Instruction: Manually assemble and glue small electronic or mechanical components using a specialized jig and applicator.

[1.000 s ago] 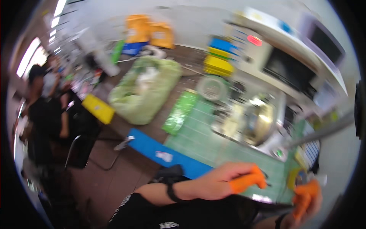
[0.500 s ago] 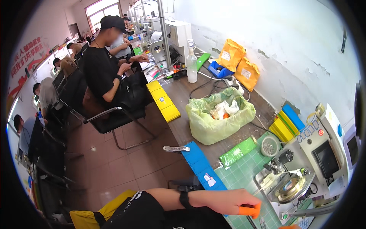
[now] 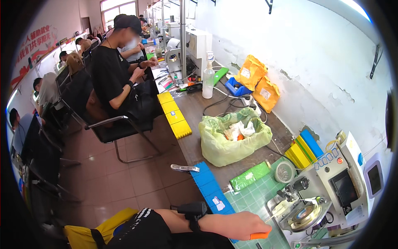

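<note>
Head view: left hand point(image 3: 248, 226) is holding fingers curled nearly closed over green gridded mat point(image 3: 250, 200), orange cover point(image 3: 261, 235) showing at fingertip; whether it is gripping anything, cannot tell. Machine point(image 3: 321, 179) with round metal disc point(image 3: 306, 217) is standing just right of hand. Blue strip point(image 3: 209, 185) is lying along table point(image 3: 194, 110) edge, green packet point(image 3: 250, 176) lying beyond.

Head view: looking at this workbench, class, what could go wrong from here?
The left hand is near the round metal disc, so a careless swing might knock it. The clear bottle stands upright near loose black cables; a snagged cable could tip it.
</note>
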`<action>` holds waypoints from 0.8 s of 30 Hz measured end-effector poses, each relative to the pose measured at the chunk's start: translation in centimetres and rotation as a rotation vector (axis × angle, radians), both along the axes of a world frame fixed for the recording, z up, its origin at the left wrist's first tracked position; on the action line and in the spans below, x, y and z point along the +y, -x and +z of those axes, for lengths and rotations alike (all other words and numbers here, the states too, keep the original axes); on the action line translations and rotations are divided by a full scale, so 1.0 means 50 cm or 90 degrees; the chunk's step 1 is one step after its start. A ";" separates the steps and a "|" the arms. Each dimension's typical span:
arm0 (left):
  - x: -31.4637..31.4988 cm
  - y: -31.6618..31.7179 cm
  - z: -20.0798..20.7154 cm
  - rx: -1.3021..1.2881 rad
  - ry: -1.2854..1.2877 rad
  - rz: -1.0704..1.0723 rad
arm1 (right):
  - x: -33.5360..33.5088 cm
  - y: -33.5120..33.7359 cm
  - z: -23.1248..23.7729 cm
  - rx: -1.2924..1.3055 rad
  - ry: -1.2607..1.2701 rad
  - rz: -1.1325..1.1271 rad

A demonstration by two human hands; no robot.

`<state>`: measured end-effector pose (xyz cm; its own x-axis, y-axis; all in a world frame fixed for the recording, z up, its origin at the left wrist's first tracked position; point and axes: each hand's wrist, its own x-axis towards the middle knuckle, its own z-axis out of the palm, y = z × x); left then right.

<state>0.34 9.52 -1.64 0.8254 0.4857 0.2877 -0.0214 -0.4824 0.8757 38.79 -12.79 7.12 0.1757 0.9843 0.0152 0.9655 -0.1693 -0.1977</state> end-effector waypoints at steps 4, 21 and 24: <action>-0.037 -0.021 -0.055 0.022 -0.111 0.057 | 0.120 0.163 0.029 0.137 -0.064 -0.151; -0.037 -0.038 0.008 -0.034 -0.092 0.031 | 0.188 0.337 -0.072 0.417 0.017 0.080; -0.039 -0.040 0.007 -0.085 -0.084 0.044 | 0.184 0.336 -0.071 0.443 0.008 0.079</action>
<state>2.32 7.56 -1.30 0.7416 0.4913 0.4568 -0.0950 -0.5971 0.7965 21.98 -3.57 3.56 0.0271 0.9971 -0.0709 0.6282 -0.0722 -0.7747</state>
